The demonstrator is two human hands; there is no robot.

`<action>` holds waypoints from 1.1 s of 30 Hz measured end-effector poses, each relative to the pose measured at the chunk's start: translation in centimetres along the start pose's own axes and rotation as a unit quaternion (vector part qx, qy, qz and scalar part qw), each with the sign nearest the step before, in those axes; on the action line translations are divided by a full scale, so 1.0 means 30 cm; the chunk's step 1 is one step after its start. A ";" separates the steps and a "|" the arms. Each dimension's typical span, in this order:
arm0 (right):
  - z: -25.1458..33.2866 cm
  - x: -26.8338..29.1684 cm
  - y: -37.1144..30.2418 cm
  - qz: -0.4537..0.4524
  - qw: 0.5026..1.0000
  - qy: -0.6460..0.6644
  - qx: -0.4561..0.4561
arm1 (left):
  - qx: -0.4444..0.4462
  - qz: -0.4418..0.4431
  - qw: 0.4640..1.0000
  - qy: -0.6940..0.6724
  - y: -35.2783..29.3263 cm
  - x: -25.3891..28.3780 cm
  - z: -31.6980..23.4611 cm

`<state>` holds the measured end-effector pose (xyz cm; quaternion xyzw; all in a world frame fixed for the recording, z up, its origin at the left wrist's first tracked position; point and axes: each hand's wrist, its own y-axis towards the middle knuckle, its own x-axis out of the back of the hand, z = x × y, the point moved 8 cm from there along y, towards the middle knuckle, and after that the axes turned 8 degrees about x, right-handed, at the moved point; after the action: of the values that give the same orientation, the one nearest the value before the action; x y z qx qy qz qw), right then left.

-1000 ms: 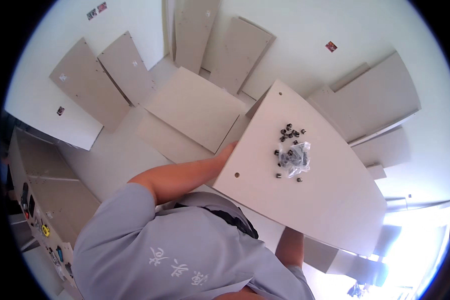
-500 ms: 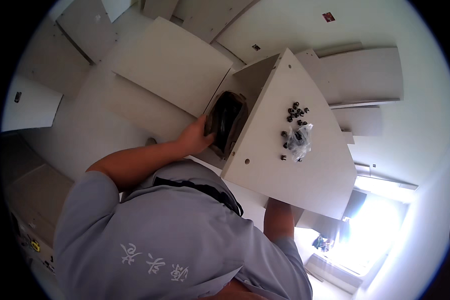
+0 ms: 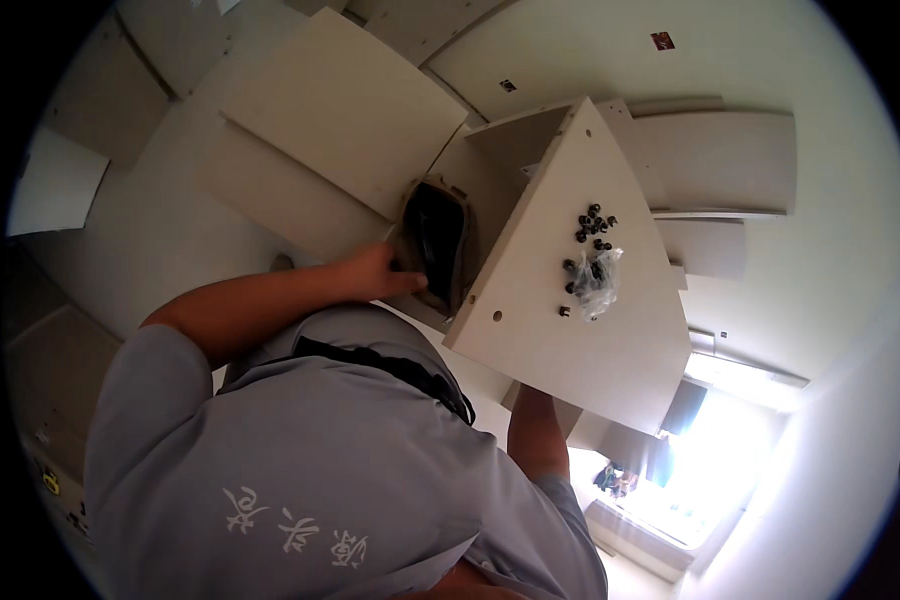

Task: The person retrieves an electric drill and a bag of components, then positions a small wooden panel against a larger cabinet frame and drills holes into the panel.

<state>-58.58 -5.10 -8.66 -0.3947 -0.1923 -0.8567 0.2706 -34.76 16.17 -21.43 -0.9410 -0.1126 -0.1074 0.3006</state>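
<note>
Left hand [image 3: 372, 272] half-open, apparently touching bag [image 3: 469, 243]

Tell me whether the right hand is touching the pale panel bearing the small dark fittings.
Cannot tell: in the head view, the right forearm runs behind the pale panel, which hides the right hand.

Before you, the panel [image 3: 610, 365] bears small fittings [image 3: 594, 210], lying beyond and left of the plastic bag [image 3: 598, 290] on it. Left of the panel sits a carry bag [image 3: 458, 243], your left hand [image 3: 372, 272] at its near edge. Boards [image 3: 340, 100] lie beyond. Your right forearm [image 3: 538, 437] apparently reaches beneath the panel.
</note>
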 end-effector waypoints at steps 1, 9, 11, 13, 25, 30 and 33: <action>0.028 -0.021 -0.004 0.011 1.000 -0.013 0.018 | -0.003 -0.077 0.997 -0.002 -0.028 0.048 -0.006; 0.279 -0.214 -0.070 0.070 0.980 -0.099 0.160 | -0.367 -0.228 0.885 0.175 -0.175 0.223 -0.201; 0.326 -0.230 -0.077 0.071 0.974 -0.124 0.176 | -0.395 -0.184 0.852 0.291 -0.180 0.164 -0.269; 0.360 -0.238 -0.086 0.068 0.970 -0.144 0.183 | -0.431 -0.239 0.807 0.325 -0.182 0.133 -0.280; 0.433 -0.284 -0.099 0.030 0.950 -0.225 0.216 | -0.426 -0.146 0.801 0.394 -0.171 0.025 -0.053; 0.326 -0.327 -0.102 0.085 0.994 0.069 0.008 | -0.473 -0.109 0.791 0.373 -0.189 0.005 -0.063; 0.355 -0.321 -0.097 0.114 0.989 -0.079 0.053 | -0.471 -0.107 0.791 0.375 -0.180 -0.013 -0.049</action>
<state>-49.07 5.96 -9.97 -0.4656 -0.2121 -0.7751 0.3706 -36.84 19.53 -17.45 -0.8339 -0.0263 -0.5229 -0.1744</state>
